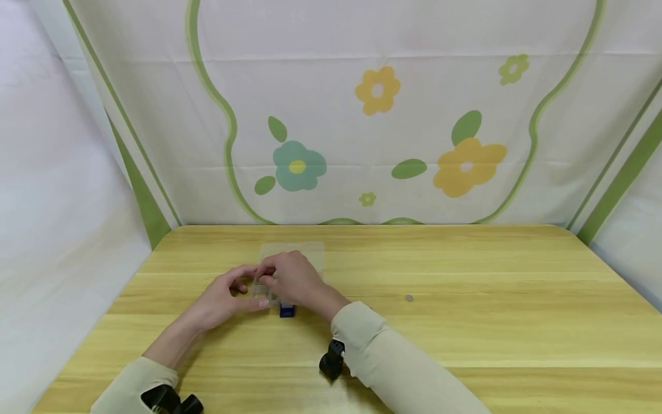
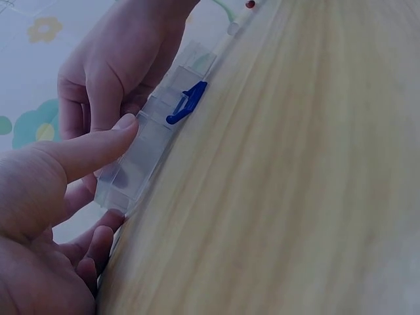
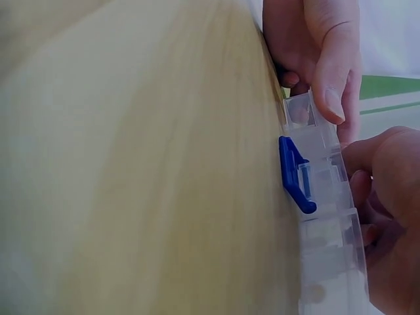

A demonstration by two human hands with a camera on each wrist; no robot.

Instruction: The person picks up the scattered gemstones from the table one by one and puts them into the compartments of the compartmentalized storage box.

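A clear plastic compartment box [image 1: 313,260] lies on the table, with a blue latch [image 1: 287,311] sticking out at its front; in the right wrist view the latch [image 3: 293,176] hangs from the front wall. My left hand [image 1: 223,299] holds the box's left end, its thumb along the top front edge and fingers around the corner. Over the compartments is my right hand [image 1: 296,279], fingers bent downward and fingertips behind the front wall. I cannot tell whether those fingers pinch anything. Through the clear wall, a dark blurred shape shows in the left wrist view.
A small round grey disc [image 1: 410,298] lies on the wooden table [image 1: 491,333] to the right of the box. In the left wrist view a small red-brown round thing [image 2: 250,4] sits beyond the box. A flower-printed cloth [image 1: 414,126] hangs along the back edge.
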